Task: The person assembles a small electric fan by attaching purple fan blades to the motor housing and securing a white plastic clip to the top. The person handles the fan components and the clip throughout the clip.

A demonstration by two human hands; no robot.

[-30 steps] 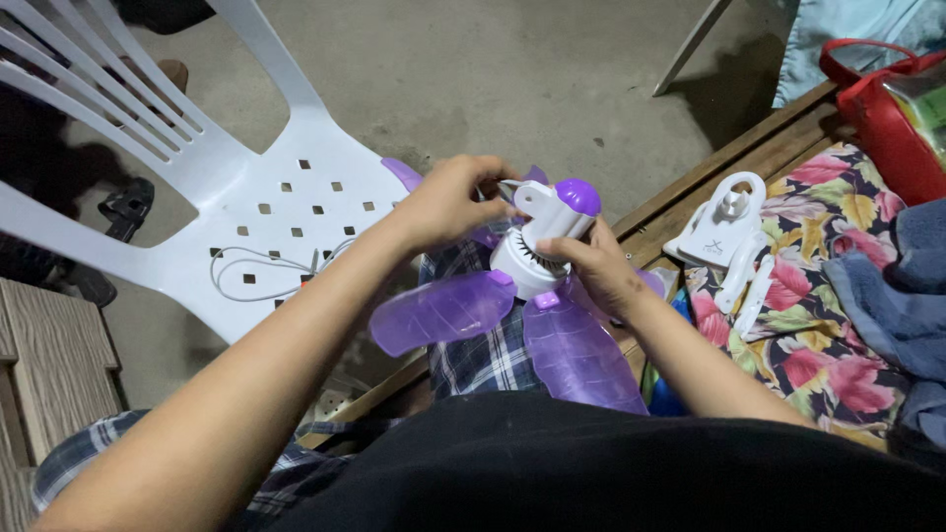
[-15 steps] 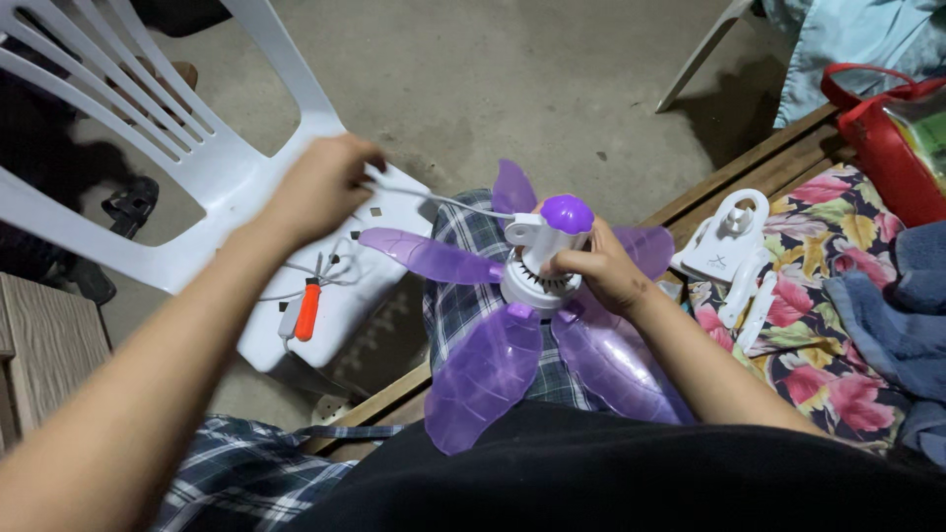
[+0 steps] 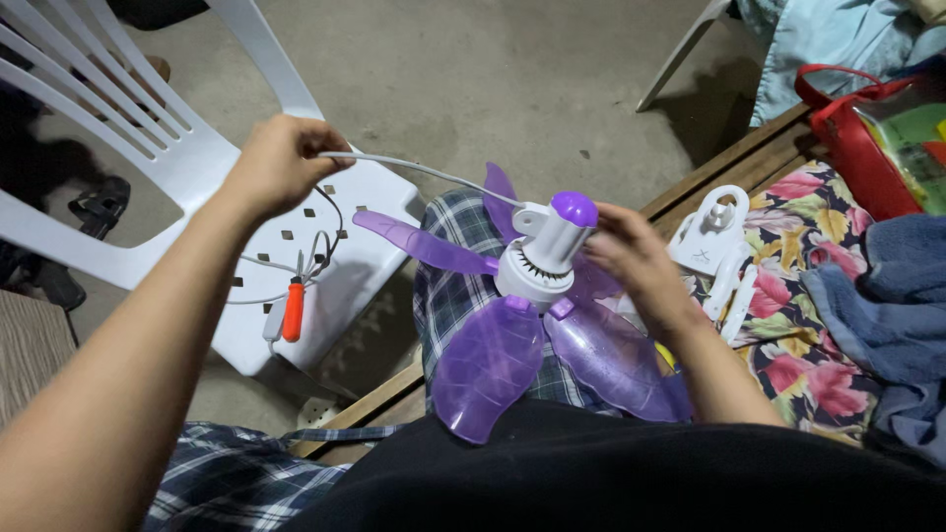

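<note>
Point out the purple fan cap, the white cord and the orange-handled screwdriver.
purple fan cap (image 3: 574,208), head view, middle of the dome.
white cord (image 3: 424,170), head view, taut stretch between left hand and fan.
orange-handled screwdriver (image 3: 293,310), head view, middle of the orange handle.

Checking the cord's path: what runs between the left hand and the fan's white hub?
In the head view, only the white cord spans from left hand to hub.

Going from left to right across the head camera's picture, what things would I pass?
White plastic chair → left hand gripping the white cord → orange-handled screwdriver on the chair seat → purple-bladed fan → right hand → white plastic parts on the flowered cloth → red bag.
</note>
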